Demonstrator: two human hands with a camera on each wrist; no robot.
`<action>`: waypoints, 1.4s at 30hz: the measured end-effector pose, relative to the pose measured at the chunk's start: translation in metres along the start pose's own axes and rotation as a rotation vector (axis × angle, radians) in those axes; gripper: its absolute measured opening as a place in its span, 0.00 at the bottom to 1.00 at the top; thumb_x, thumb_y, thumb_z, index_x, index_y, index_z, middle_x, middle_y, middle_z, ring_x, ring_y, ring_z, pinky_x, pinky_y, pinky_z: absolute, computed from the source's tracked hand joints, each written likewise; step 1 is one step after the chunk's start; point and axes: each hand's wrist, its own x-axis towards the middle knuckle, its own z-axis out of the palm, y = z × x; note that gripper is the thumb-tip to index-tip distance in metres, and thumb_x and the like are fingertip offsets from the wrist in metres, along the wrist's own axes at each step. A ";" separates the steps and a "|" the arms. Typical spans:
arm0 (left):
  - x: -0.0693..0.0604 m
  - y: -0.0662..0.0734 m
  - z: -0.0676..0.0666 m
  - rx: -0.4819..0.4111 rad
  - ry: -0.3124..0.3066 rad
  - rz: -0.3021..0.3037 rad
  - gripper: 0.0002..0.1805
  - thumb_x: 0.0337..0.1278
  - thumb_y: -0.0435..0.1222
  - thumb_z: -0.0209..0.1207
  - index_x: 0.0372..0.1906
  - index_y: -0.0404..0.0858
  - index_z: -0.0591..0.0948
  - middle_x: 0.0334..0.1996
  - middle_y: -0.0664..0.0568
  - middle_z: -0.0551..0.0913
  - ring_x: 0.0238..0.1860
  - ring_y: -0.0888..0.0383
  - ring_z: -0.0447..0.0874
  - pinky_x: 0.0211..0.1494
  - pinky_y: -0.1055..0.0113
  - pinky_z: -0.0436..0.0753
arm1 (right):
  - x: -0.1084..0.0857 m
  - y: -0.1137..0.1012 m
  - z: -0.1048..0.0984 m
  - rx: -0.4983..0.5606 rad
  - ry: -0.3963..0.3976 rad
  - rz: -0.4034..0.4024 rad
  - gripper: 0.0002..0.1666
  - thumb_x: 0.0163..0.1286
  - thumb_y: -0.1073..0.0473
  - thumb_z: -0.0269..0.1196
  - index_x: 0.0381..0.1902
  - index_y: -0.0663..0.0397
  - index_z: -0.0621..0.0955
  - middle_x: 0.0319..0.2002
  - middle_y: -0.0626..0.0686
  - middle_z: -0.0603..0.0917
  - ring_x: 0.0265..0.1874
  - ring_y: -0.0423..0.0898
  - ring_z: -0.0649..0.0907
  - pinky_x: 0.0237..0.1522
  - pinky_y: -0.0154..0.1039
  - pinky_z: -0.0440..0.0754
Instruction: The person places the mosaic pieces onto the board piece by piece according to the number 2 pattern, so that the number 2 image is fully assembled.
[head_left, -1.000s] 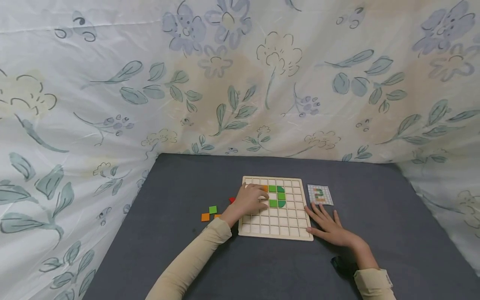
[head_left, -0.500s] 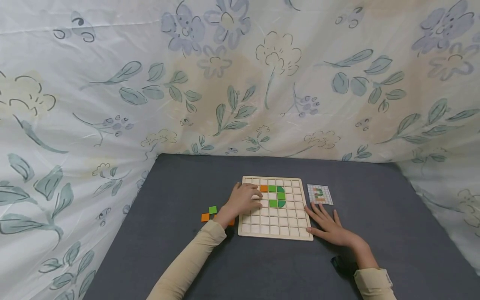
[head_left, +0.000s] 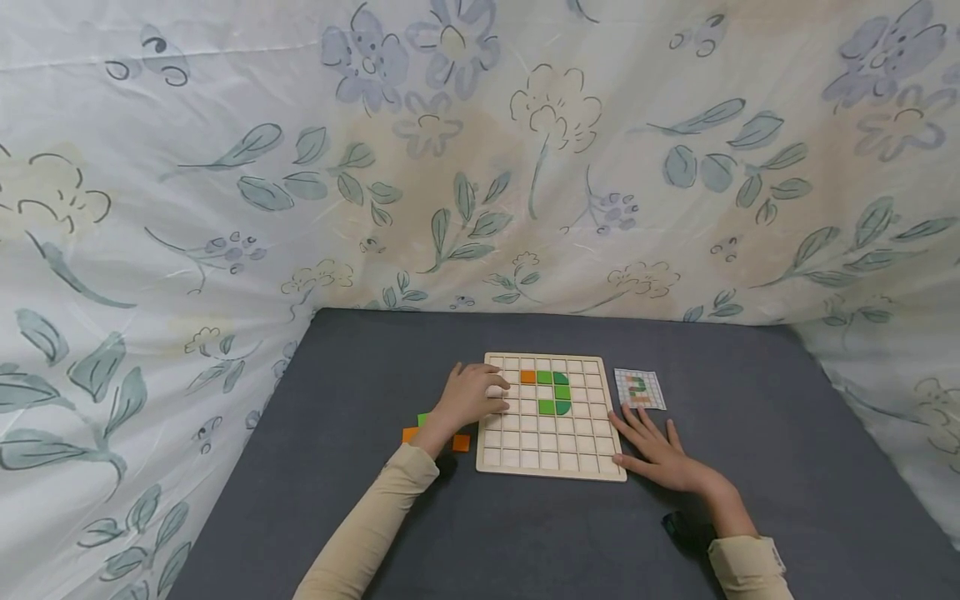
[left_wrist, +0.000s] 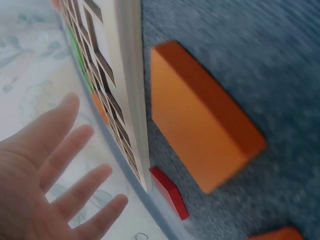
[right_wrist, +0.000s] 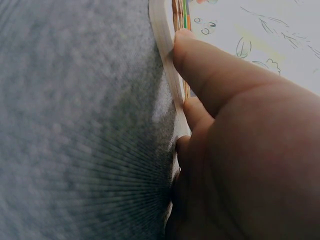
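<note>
A wooden grid board (head_left: 517,458) lies on the dark cloth. In its cells sit an orange square (head_left: 528,377), green squares (head_left: 546,407) and two rounded dark green pieces. My left hand (head_left: 467,395) is over the board's left edge, fingers spread and holding nothing; the left wrist view shows the same hand (left_wrist: 60,185) empty beside the board (left_wrist: 132,90). My right hand (head_left: 666,457) rests with straight fingers, their tips touching the board's right edge; in the right wrist view the hand (right_wrist: 250,135) touches that edge (right_wrist: 167,55).
Left of the board lie loose orange (head_left: 461,443) and green (head_left: 422,419) pieces, partly hidden by my left arm. A red piece (left_wrist: 170,192) shows in the left wrist view. A small pattern card (head_left: 640,390) lies right of the board. Floral fabric hangs behind.
My left hand has moved left, away from the middle of the board, uncovering the orange square in the grid. My right hand has stayed in place.
</note>
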 end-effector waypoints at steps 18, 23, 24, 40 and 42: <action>-0.016 -0.021 -0.005 0.064 0.057 -0.012 0.19 0.50 0.49 0.64 0.48 0.51 0.83 0.59 0.50 0.74 0.63 0.47 0.67 0.68 0.37 0.53 | -0.001 -0.001 -0.002 0.009 0.003 -0.014 0.42 0.68 0.46 0.56 0.73 0.50 0.52 0.72 0.64 0.42 0.70 0.67 0.38 0.59 0.71 0.23; -0.018 -0.026 -0.005 0.086 0.049 -0.044 0.19 0.49 0.50 0.65 0.49 0.52 0.83 0.60 0.52 0.73 0.64 0.48 0.66 0.68 0.38 0.53 | -0.002 -0.001 -0.002 0.021 0.007 -0.023 0.42 0.67 0.46 0.56 0.73 0.51 0.52 0.72 0.66 0.42 0.69 0.68 0.38 0.58 0.71 0.23; -0.019 -0.027 -0.006 0.082 0.050 -0.047 0.19 0.49 0.50 0.65 0.48 0.51 0.83 0.60 0.51 0.74 0.64 0.47 0.66 0.68 0.38 0.53 | -0.002 -0.001 -0.002 0.022 0.006 -0.023 0.42 0.68 0.46 0.56 0.73 0.51 0.52 0.72 0.66 0.42 0.69 0.68 0.38 0.58 0.71 0.23; -0.032 -0.039 -0.011 0.090 0.068 -0.073 0.18 0.47 0.50 0.66 0.47 0.52 0.84 0.59 0.51 0.74 0.62 0.47 0.68 0.68 0.37 0.53 | -0.001 0.004 0.002 0.022 0.001 -0.009 0.42 0.68 0.45 0.55 0.73 0.47 0.52 0.73 0.63 0.41 0.70 0.66 0.38 0.59 0.70 0.22; -0.033 -0.041 -0.011 0.092 0.069 -0.076 0.18 0.47 0.50 0.65 0.47 0.53 0.84 0.59 0.52 0.74 0.62 0.47 0.68 0.68 0.37 0.53 | -0.001 0.004 0.002 0.020 0.003 -0.012 0.42 0.68 0.45 0.55 0.73 0.47 0.52 0.73 0.63 0.41 0.70 0.66 0.38 0.59 0.70 0.22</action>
